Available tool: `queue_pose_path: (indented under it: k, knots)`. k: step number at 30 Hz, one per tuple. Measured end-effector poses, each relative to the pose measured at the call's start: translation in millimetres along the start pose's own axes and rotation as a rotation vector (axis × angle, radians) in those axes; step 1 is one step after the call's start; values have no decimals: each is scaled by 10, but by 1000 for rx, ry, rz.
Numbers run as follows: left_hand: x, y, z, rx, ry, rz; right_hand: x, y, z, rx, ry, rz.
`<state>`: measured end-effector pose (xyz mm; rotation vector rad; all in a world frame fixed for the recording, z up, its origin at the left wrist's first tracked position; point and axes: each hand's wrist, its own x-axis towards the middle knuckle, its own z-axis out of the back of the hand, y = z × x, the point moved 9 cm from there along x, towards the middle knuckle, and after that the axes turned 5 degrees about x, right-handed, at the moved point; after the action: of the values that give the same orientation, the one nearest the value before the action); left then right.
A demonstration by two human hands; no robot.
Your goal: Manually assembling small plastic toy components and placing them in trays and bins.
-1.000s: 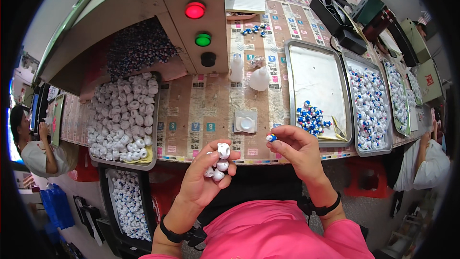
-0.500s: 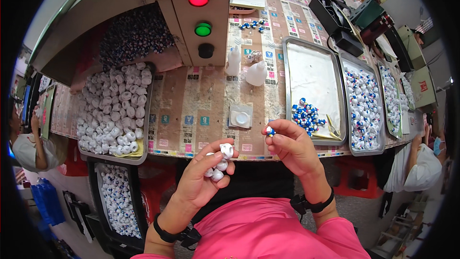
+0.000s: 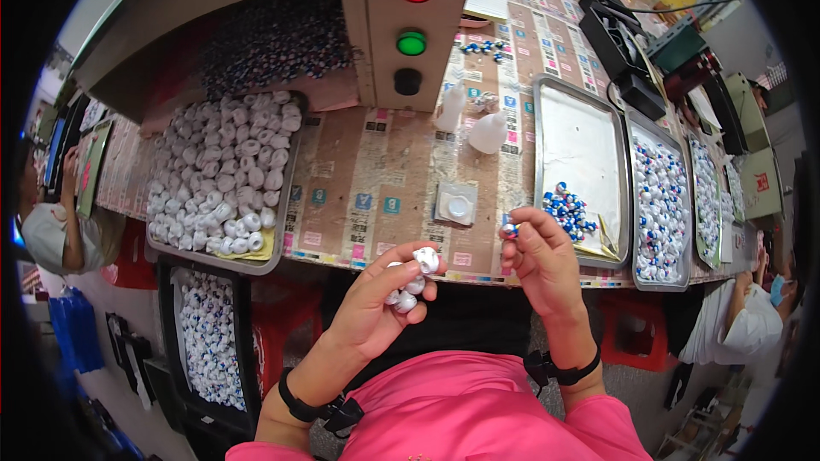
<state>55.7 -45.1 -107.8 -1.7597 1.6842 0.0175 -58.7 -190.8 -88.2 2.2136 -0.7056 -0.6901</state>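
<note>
Several white, rounded, hollow-looking pieces [image 3: 407,287] are bunched in my left hand [image 3: 363,307], fingers curled round them and the thumb on top. One shows a hole at its upper end. My right hand [image 3: 547,260], a short way to the right, pinches a small blue, white and red figure piece [image 3: 511,230] between thumb and fingertips. Both hands are held up by the table's front edge, apart from each other. Behind the right hand, similar small blue and white pieces [image 3: 567,207] lie heaped in a metal tray with a white lining [image 3: 581,119].
A tray heaped with white pieces [image 3: 226,162] stands at the left, under a machine panel with red and green lights [image 3: 413,13]. A squeeze bottle [image 3: 488,133] and small white dish [image 3: 458,206] sit mid-table. More filled trays [image 3: 659,205] line the right; another bin [image 3: 207,337] stands lower left.
The whole view has shifted, so the table and trays appear farther right. My right hand has turned the small piece slightly. The left hand keeps its grip on the white pieces.
</note>
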Motion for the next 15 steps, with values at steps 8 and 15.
queue_pose_path:
  k: [8, 15]
  knots:
    - [-11, -70, 62, 52, -10, -51, 1, 53, -102, -292, 6, -4]
    - [-16, -89, 99, 14, -4, -49, 115, 245, -244, -645, 13, 264]
